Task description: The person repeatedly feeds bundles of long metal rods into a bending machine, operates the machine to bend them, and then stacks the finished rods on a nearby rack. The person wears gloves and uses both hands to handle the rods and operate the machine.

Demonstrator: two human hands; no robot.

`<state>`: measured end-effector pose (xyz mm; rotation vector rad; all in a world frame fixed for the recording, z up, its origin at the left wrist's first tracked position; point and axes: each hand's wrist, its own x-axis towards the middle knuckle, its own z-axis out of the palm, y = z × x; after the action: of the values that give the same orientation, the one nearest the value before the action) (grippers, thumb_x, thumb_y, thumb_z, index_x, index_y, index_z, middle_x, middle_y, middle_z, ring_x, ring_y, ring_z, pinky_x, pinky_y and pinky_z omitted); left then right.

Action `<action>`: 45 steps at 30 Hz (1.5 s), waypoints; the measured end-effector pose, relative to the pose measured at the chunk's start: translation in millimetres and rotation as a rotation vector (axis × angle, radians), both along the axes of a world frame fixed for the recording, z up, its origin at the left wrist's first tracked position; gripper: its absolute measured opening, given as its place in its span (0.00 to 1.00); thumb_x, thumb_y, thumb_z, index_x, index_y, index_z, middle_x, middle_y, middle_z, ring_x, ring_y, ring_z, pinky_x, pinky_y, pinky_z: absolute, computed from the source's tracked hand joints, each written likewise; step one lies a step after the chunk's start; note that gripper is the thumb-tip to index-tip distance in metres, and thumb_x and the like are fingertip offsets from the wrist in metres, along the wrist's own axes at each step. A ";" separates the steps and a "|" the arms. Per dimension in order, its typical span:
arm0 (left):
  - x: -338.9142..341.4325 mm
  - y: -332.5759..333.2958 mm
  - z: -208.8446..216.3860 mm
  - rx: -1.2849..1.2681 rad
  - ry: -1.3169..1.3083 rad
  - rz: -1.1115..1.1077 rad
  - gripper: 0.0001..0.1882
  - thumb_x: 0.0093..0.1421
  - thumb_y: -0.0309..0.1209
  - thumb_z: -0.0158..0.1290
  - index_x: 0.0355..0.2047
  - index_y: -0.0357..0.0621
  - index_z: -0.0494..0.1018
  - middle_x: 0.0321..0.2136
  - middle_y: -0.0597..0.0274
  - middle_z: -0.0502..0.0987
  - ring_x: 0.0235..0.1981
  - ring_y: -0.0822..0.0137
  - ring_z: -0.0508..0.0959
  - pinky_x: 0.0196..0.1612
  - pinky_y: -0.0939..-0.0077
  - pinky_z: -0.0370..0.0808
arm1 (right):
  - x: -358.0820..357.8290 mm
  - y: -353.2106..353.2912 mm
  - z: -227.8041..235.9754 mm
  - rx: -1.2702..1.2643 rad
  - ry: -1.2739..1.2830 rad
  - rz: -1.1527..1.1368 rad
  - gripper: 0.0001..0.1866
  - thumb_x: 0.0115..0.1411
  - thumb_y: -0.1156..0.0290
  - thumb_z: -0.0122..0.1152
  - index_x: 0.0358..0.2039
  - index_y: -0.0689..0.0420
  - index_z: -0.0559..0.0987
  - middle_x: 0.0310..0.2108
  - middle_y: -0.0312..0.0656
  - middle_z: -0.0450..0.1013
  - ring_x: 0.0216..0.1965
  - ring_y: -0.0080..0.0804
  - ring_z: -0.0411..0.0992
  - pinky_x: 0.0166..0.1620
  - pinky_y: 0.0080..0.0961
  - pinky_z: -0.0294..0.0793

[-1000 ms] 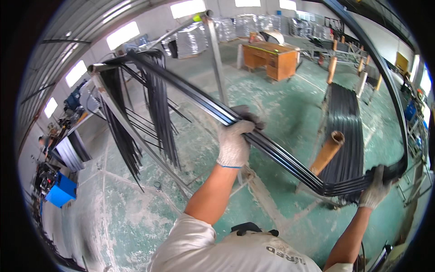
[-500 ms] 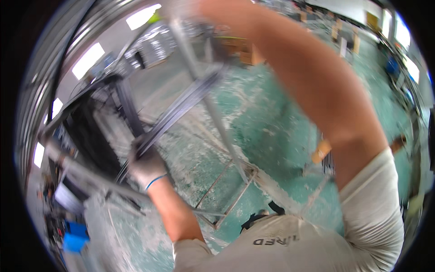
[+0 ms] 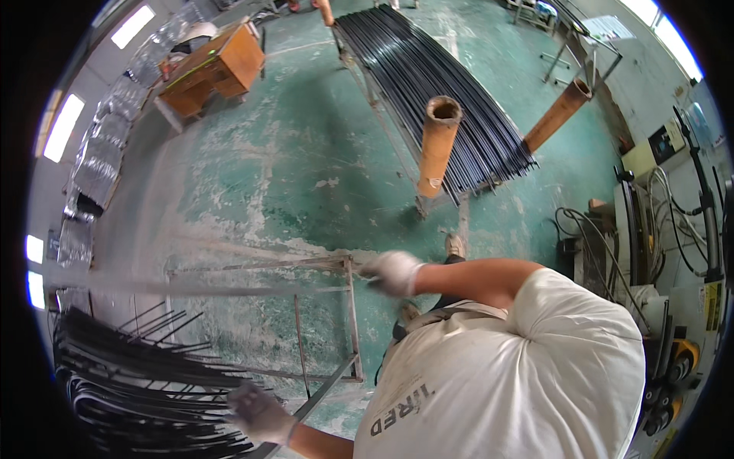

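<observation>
My left hand [image 3: 261, 413], in a pale glove with darkened fingers, is at the lower left beside the ends of a large bundle of long black strips [image 3: 145, 382]. Motion blur leaves its grip unclear. The strips bend over in loops and their loose ends fan out. Out in front of my body is my right hand [image 3: 395, 273], gloved too, over the corner of a low metal frame [image 3: 352, 321]. Its fingers are smeared by motion, and nothing plainly shows in them.
Ahead, a long rack carries many straight black strips [image 3: 436, 84] between brown upright tubes [image 3: 438, 145]. A wooden desk [image 3: 210, 73] stands far left, with silvery wrapped stacks [image 3: 99, 161] along the wall. Hoses [image 3: 604, 245] and machinery line the right side.
The view has swung round to the right. My right arm, raised high across the view before, is now low. My left hand, earlier on a few dark strips, is now beside the black bundle.
</observation>
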<state>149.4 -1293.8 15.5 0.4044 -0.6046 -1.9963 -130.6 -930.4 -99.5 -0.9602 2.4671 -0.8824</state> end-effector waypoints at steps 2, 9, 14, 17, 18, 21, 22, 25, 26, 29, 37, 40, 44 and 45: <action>-52.5 71.5 -15.2 -0.132 -0.342 -0.092 0.17 0.72 0.44 0.63 0.45 0.43 0.78 0.38 0.62 0.78 0.39 0.64 0.74 0.52 0.62 0.71 | -32.7 88.7 -57.0 0.126 -0.120 -0.395 0.19 0.66 0.60 0.70 0.56 0.49 0.88 0.51 0.49 0.86 0.53 0.54 0.84 0.57 0.47 0.83; -285.9 231.8 11.0 -0.560 -0.609 -0.621 0.17 0.76 0.39 0.60 0.54 0.39 0.77 0.40 0.57 0.82 0.43 0.61 0.80 0.52 0.58 0.76 | -150.1 288.3 -169.6 0.316 -0.311 -1.134 0.37 0.59 0.54 0.78 0.65 0.56 0.79 0.55 0.57 0.84 0.59 0.57 0.82 0.60 0.48 0.82; -451.6 341.6 45.9 -0.965 -0.658 -0.702 0.14 0.77 0.31 0.59 0.57 0.36 0.76 0.42 0.56 0.83 0.46 0.63 0.82 0.57 0.62 0.78 | -246.5 313.2 -218.2 0.355 -0.374 -1.246 0.45 0.54 0.50 0.84 0.66 0.58 0.74 0.62 0.58 0.78 0.65 0.56 0.78 0.65 0.48 0.80; -540.5 412.8 27.3 -1.098 -0.680 -0.793 0.15 0.77 0.28 0.59 0.58 0.34 0.75 0.44 0.55 0.84 0.48 0.64 0.82 0.58 0.65 0.79 | -297.6 313.9 -228.2 0.345 -0.374 -1.287 0.49 0.52 0.49 0.87 0.66 0.57 0.71 0.64 0.54 0.75 0.68 0.54 0.74 0.68 0.48 0.77; -563.5 433.1 12.3 -1.158 -0.698 -0.808 0.15 0.77 0.28 0.59 0.59 0.34 0.75 0.45 0.55 0.84 0.48 0.64 0.82 0.58 0.65 0.79 | -314.6 311.7 -234.9 0.335 -0.376 -1.270 0.50 0.51 0.48 0.87 0.67 0.57 0.69 0.65 0.54 0.73 0.68 0.54 0.72 0.69 0.49 0.76; -616.0 487.3 -40.1 -1.413 -0.698 -0.828 0.13 0.77 0.28 0.58 0.56 0.32 0.77 0.46 0.55 0.84 0.48 0.65 0.82 0.58 0.68 0.78 | -356.6 299.8 -247.1 0.362 -0.354 -1.237 0.62 0.45 0.39 0.89 0.68 0.62 0.64 0.67 0.53 0.67 0.69 0.54 0.66 0.71 0.50 0.70; -626.3 497.1 -47.5 -1.078 -0.768 -1.000 0.09 0.77 0.27 0.57 0.52 0.33 0.79 0.46 0.56 0.84 0.49 0.67 0.81 0.58 0.69 0.77 | -369.7 294.6 -246.5 0.464 -0.350 -1.257 0.69 0.39 0.34 0.89 0.70 0.63 0.63 0.66 0.51 0.68 0.68 0.52 0.67 0.71 0.49 0.69; -650.1 532.1 -41.3 -1.121 -0.769 -0.916 0.08 0.78 0.27 0.57 0.49 0.34 0.80 0.46 0.58 0.84 0.48 0.68 0.81 0.57 0.69 0.77 | -403.0 288.5 -237.1 0.644 -0.482 -1.213 0.73 0.35 0.31 0.90 0.72 0.63 0.63 0.62 0.47 0.71 0.65 0.46 0.70 0.68 0.46 0.72; -656.8 531.2 -41.5 -1.078 -0.793 -0.957 0.08 0.77 0.27 0.57 0.49 0.34 0.80 0.47 0.58 0.84 0.48 0.68 0.81 0.57 0.68 0.77 | -407.5 292.6 -242.1 0.631 -0.464 -1.197 0.68 0.39 0.35 0.90 0.71 0.63 0.65 0.61 0.48 0.72 0.64 0.45 0.71 0.67 0.46 0.72; -670.3 528.4 -40.3 -1.150 -0.810 -0.956 0.09 0.77 0.27 0.57 0.49 0.33 0.80 0.46 0.57 0.84 0.47 0.67 0.82 0.57 0.67 0.77 | -411.6 294.9 -253.1 0.486 -0.493 -1.195 0.42 0.56 0.55 0.83 0.63 0.63 0.71 0.57 0.52 0.77 0.63 0.48 0.75 0.66 0.43 0.76; -679.0 513.8 -43.0 -1.255 -0.837 -0.908 0.10 0.73 0.26 0.59 0.50 0.31 0.80 0.47 0.51 0.85 0.49 0.60 0.83 0.58 0.62 0.78 | -416.5 315.8 -274.3 0.345 -0.688 -0.972 0.23 0.61 0.59 0.75 0.52 0.59 0.85 0.54 0.55 0.84 0.58 0.52 0.83 0.60 0.47 0.84; -680.5 507.6 -44.9 -1.084 -0.863 -0.891 0.10 0.73 0.27 0.60 0.48 0.32 0.80 0.46 0.52 0.85 0.48 0.61 0.83 0.57 0.63 0.78 | -422.5 340.2 -278.3 0.320 -0.720 -0.934 0.19 0.61 0.57 0.71 0.48 0.55 0.88 0.51 0.56 0.86 0.56 0.54 0.84 0.61 0.49 0.83; -679.7 506.4 -44.7 -1.055 -0.861 -0.887 0.09 0.72 0.26 0.62 0.47 0.32 0.80 0.45 0.54 0.84 0.47 0.62 0.82 0.57 0.64 0.77 | -432.4 369.6 -279.0 0.338 -0.786 -0.956 0.23 0.60 0.55 0.74 0.52 0.54 0.89 0.55 0.55 0.85 0.59 0.54 0.83 0.63 0.47 0.82; -677.5 503.4 -49.1 -1.029 -0.856 -0.887 0.09 0.71 0.26 0.62 0.47 0.32 0.80 0.45 0.54 0.84 0.47 0.63 0.82 0.57 0.65 0.77 | -436.4 374.9 -275.8 0.351 -0.800 -0.930 0.24 0.60 0.54 0.75 0.52 0.55 0.89 0.55 0.54 0.85 0.59 0.54 0.83 0.63 0.46 0.82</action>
<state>-528.1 -790.4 -33.5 0.3372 -2.5356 -1.8459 -567.0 -555.5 -375.3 0.6384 2.1195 -0.7888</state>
